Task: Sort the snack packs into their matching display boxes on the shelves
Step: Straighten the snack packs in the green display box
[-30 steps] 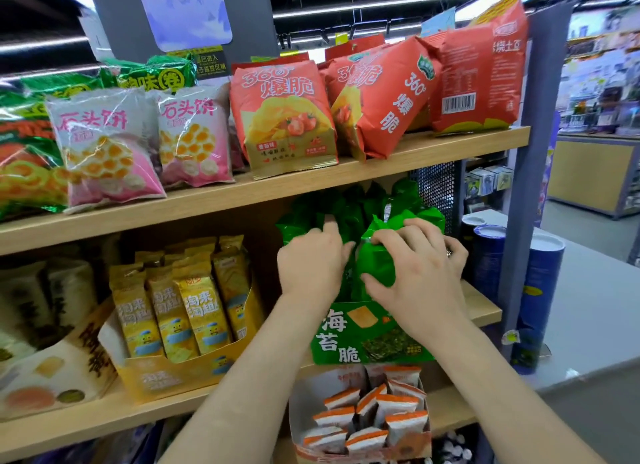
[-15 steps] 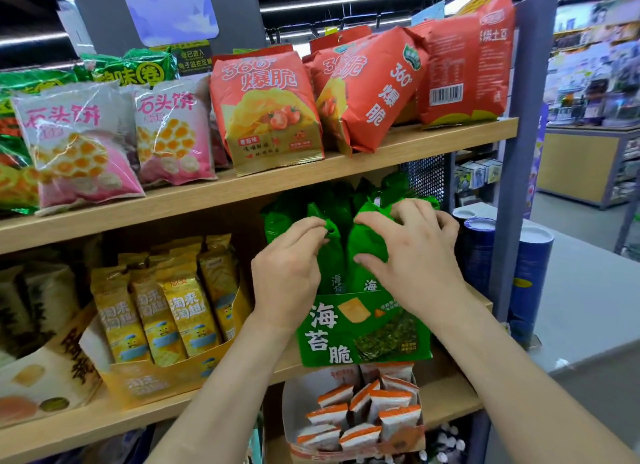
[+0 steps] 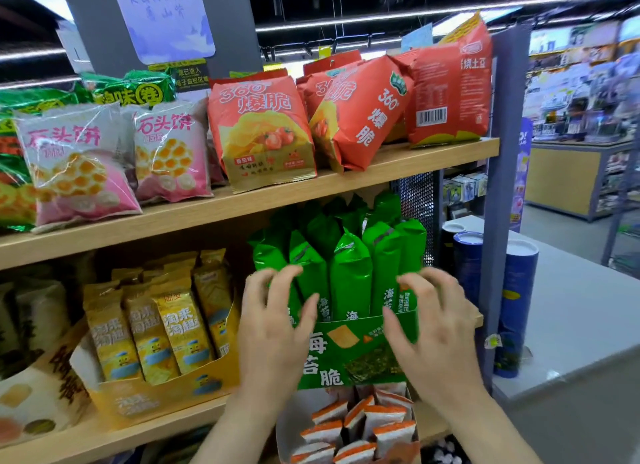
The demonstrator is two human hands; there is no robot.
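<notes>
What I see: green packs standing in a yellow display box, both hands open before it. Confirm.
Wrong colour: the head view shows the green packs standing in a green display box, left hand and right hand open before it.

Snack packs [image 3: 349, 273]: glossy green. Display box [image 3: 349, 356]: green, white characters. Adjacent packs [image 3: 180, 328]: yellow, blue motif. Upper bags [image 3: 263, 131]: orange-red. Cracker bags [image 3: 76, 165]: pink, yellow honeycomb print. Tubes [image 3: 516, 307]: dark blue.

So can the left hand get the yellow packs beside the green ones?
Probably yes. The left hand is open and holds nothing, and the yellow packs stand in the yellow box just beside it, with nothing between.
</notes>
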